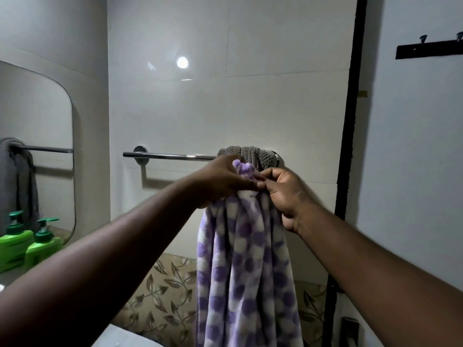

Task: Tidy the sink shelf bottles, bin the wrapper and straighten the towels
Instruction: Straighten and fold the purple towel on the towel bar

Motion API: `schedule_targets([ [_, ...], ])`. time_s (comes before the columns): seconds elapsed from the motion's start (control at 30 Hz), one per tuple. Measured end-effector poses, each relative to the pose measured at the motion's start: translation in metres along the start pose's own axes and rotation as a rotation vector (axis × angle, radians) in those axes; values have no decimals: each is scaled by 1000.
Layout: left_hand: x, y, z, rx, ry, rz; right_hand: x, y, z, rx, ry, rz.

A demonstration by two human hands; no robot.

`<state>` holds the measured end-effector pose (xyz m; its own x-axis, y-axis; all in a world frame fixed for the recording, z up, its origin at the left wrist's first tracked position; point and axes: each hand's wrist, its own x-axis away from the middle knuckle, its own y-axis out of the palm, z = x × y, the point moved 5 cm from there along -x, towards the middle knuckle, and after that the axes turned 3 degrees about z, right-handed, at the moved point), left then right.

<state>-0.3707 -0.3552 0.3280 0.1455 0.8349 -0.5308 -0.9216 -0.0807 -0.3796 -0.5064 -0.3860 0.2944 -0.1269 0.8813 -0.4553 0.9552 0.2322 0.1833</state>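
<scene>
While a grey towel (pixel 248 154) sits bunched on the rail (pixel 167 155) just behind them, left hand (pixel 226 179) and right hand (pixel 283 194) pinch the purple spotted towel (pixel 245 271) bunched between them; spreading it flat likely comes next.

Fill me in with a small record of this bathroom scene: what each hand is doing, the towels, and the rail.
Left hand: grips the bunched top of the spotted towel
Right hand: pinches the same bunch, close against the left hand
Spotted towel: purple and white, hangs down from both hands, just below the rail
Grey towel: bunched over the rail's right end
Rail: chrome, wall-mounted
Green pump bottle: far left, by the mirror
</scene>
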Motion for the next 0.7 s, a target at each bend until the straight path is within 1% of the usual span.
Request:
schedule_targets([
  [0.07,0,-1,-2,-70,-11,-11,-3,-4,-7,29,-64,51],
  [0.13,0,3,-4,-123,-24,8,-4,-1,-9,45,-85,40],
  [0.17,-1,4,-3,-135,-29,56,-3,1,-7,20,-62,12],
  [0.23,-2,-1,2,-163,-22,197,1,5,1,-62,46,-69],
  [0.33,-5,-18,6,-180,0,376,13,1,15,-18,164,-202],
  [0.4,-3,-32,6,-96,-6,532,20,-4,19,10,191,-250],
  [0.43,-3,-38,4,-46,-15,590,20,-7,20,4,197,-240],
  [0.47,-3,-41,3,-17,-29,584,19,-10,18,-7,197,-209],
  [0.5,-3,-39,2,-14,-48,499,17,-12,16,-19,190,-167],
  [0.57,-4,-21,-3,-61,-101,189,11,-12,9,-30,148,-93],
  [0.6,-3,-10,-5,-101,-99,48,8,-9,5,-18,120,-78],
  [0.63,-1,-1,-5,-141,-82,-18,7,-5,1,-6,99,-75],
  [0.67,2,4,-4,-166,-67,-15,5,-2,-2,-6,82,-71],
  [0.7,1,5,-5,-180,-60,28,4,0,-4,-23,71,-61],
])
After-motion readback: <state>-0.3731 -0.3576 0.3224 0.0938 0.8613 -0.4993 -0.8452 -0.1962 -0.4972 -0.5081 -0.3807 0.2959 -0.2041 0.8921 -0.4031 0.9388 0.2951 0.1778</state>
